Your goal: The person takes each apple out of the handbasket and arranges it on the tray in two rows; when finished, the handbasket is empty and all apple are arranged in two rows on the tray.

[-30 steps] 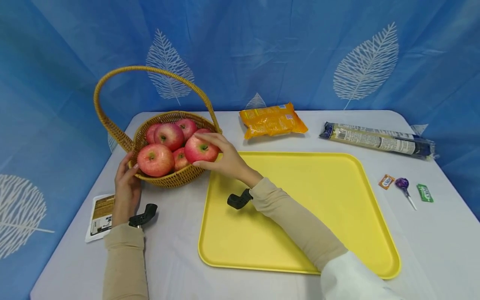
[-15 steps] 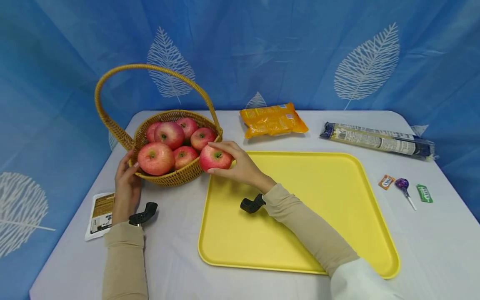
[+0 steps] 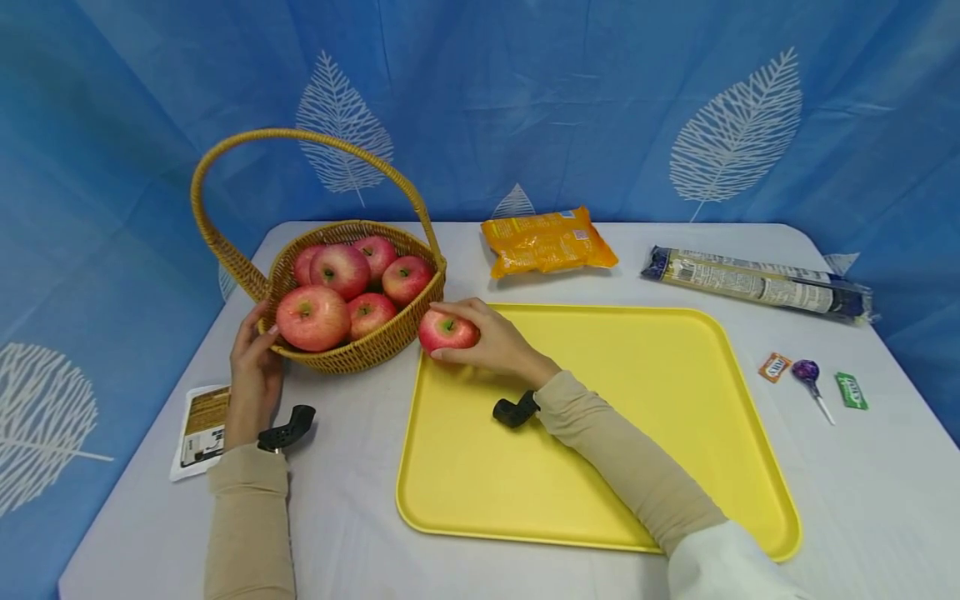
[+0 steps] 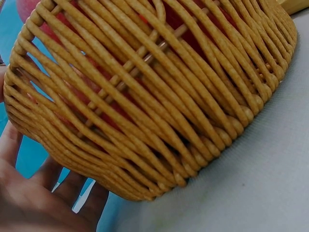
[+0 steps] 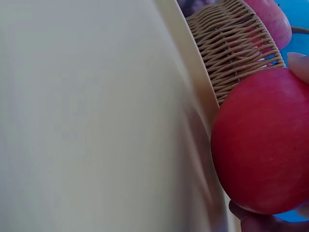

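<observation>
Fingers of the right hand [image 3: 498, 342] curl around a round red apple [image 3: 447, 332], holding it at the upper left corner of the flat yellow plastic tray [image 3: 652, 433], just beside the woven wicker basket [image 3: 352, 354] of red apples. The left hand [image 3: 253, 371], left of centre, rests relaxed fingers against that basket's wall.

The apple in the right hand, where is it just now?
In the head view the apple sits in the right hand at the yellow tray's far left corner, just beside the basket.
</observation>
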A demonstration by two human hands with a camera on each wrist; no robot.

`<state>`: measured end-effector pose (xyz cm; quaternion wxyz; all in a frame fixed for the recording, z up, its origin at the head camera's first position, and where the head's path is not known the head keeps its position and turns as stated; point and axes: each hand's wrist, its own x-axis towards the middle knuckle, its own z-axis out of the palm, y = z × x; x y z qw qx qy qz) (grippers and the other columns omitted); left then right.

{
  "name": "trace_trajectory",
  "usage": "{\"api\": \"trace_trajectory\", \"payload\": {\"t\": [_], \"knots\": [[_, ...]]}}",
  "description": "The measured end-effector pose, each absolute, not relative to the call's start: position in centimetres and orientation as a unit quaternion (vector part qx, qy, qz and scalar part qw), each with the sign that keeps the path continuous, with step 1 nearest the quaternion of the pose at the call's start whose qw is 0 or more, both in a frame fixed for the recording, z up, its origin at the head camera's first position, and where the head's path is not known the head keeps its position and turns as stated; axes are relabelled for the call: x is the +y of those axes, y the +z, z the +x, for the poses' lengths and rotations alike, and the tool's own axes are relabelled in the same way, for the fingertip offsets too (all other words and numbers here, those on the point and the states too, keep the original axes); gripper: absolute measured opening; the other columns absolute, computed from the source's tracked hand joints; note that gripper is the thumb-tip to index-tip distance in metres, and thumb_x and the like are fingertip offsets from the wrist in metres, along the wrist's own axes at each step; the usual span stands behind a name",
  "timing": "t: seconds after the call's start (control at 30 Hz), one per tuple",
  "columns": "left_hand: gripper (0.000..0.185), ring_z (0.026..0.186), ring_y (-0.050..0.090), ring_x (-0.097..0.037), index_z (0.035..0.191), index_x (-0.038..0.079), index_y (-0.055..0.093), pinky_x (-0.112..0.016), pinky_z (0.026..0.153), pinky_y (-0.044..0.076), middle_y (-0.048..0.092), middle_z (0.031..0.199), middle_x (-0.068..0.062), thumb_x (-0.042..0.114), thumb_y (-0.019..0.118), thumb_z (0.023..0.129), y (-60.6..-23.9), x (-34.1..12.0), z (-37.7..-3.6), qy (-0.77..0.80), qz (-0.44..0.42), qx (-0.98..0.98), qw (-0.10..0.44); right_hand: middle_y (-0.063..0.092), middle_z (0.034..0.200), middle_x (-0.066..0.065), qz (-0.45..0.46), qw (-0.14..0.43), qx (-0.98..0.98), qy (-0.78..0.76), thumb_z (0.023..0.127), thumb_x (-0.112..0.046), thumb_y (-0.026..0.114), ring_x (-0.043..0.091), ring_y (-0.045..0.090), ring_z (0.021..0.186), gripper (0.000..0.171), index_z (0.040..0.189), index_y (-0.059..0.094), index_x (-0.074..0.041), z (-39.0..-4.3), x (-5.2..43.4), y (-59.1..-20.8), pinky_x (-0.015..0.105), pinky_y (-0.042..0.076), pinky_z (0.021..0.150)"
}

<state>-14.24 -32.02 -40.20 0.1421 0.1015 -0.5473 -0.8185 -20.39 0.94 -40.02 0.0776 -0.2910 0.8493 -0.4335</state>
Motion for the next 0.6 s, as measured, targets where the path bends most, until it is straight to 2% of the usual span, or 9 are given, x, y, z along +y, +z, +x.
{"api": "trace_trajectory", "payload": {"t": [0.23,0.4,0.6], "knots": [[0.048,0.134,0.021,-0.015,0.137,0.018,0.038,-0.031,0.115,0.008,0.021,0.147,0.004,0.011,0.047,0.09,-40.15,-32.05,-14.14,-0.817,0.101,-0.552,0.136,0.049,0.121,-0.006,-0.279,0.08,0.862,-0.416,0.068,-0.057,0.069,0.012,0.052,0.106,0.067,0.129,0.042,-0.047,-20.48,1.05,-40.04,0.034,0.045,0.089],[0.048,0.134,0.021,-0.015,0.137,0.017,0.038,-0.03,0.115,0.008,0.022,0.146,0.004,0.01,0.047,0.09,-40.2,-32.05,-14.13,-0.818,0.099,-0.55,0.135,0.048,0.131,-0.005,-0.291,0.063,0.873,-0.386,0.069,-0.062,0.065,0.015,0.049,0.116,0.072,0.133,0.039,-0.041,-20.44,1.02,-39.86,0.037,0.042,0.095],[0.047,0.134,0.022,-0.015,0.136,0.017,0.038,-0.031,0.115,0.009,0.021,0.146,0.003,0.011,0.047,0.09,-40.19,-32.04,-14.13,-0.815,0.1,-0.555,0.136,0.041,0.138,-0.003,-0.307,0.071,0.888,-0.336,0.07,-0.07,0.055,0.02,0.046,0.122,0.081,0.14,0.025,-0.04,-20.17,0.99,-39.67,0.041,0.04,0.098]]}}
